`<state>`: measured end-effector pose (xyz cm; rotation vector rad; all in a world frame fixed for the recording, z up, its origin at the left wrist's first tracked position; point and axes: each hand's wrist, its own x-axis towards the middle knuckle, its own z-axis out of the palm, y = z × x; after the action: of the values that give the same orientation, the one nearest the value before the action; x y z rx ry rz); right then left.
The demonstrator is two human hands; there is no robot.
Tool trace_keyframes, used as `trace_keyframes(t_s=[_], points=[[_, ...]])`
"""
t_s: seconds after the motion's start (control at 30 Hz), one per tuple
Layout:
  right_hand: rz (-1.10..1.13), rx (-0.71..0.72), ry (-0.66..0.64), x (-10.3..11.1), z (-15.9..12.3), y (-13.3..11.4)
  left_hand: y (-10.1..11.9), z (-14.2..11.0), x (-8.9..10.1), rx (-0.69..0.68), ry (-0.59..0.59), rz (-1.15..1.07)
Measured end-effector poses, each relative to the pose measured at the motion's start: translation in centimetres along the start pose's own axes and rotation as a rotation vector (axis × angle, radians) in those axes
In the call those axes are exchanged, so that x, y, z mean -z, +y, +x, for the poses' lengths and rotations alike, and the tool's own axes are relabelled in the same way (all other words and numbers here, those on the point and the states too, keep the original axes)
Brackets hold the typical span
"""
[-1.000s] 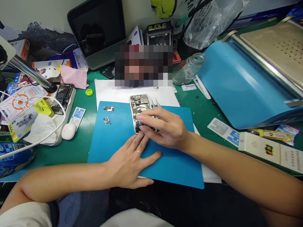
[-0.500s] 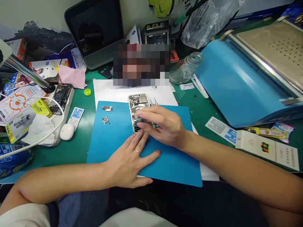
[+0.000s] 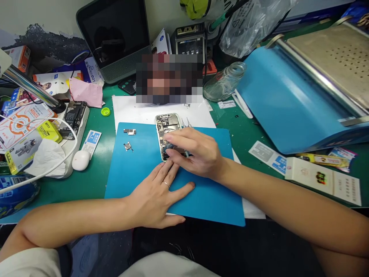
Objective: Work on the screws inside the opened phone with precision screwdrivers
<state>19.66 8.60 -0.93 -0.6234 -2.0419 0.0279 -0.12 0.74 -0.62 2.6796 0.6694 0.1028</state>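
Note:
An opened smartphone (image 3: 162, 129) with its inner boards bare lies on a blue mat (image 3: 138, 169). My left hand (image 3: 160, 192) rests flat on the mat, fingers spread, with fingertips against the phone's near edge. Over the phone's lower right side, my right hand (image 3: 198, 152) is closed around a small screwdriver (image 3: 169, 146); mostly the fingers hide it, and its tip is hard to make out. Left of the phone lie a small metal-and-black phone part (image 3: 129, 131) and an irregular metal bracket (image 3: 128, 146). Thin metal tool tips (image 3: 186, 122) poke out beyond my right hand.
White paper (image 3: 127, 109) lies under the mat. A glass jar (image 3: 223, 82) tilts behind it, beside a pixelated patch. On the right are a roller machine with a blue sheet (image 3: 268, 104) and a white box (image 3: 323, 179). A white cable (image 3: 75, 134) loops on the left.
The whole view has shifted slightly. Both hands keep nearly the same pose at the phone; nothing has been picked up or let go.

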Motion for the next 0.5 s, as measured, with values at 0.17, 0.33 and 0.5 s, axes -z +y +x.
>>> trace_keyframes(t_s=[0.17, 0.33, 0.5], points=[[0.007, 0.016, 0.007, -0.11, 0.04, 0.08, 0.05, 0.02, 0.07, 0.001, -0.002, -0.002], [0.009, 0.009, 0.026, -0.1, -0.08, 0.16, 0.02, 0.0, -0.03, -0.009, 0.004, -0.009], [0.078, -0.031, 0.032, -0.28, -0.29, 0.04, -0.01, 0.01, -0.08, -0.008, 0.009, -0.011]])
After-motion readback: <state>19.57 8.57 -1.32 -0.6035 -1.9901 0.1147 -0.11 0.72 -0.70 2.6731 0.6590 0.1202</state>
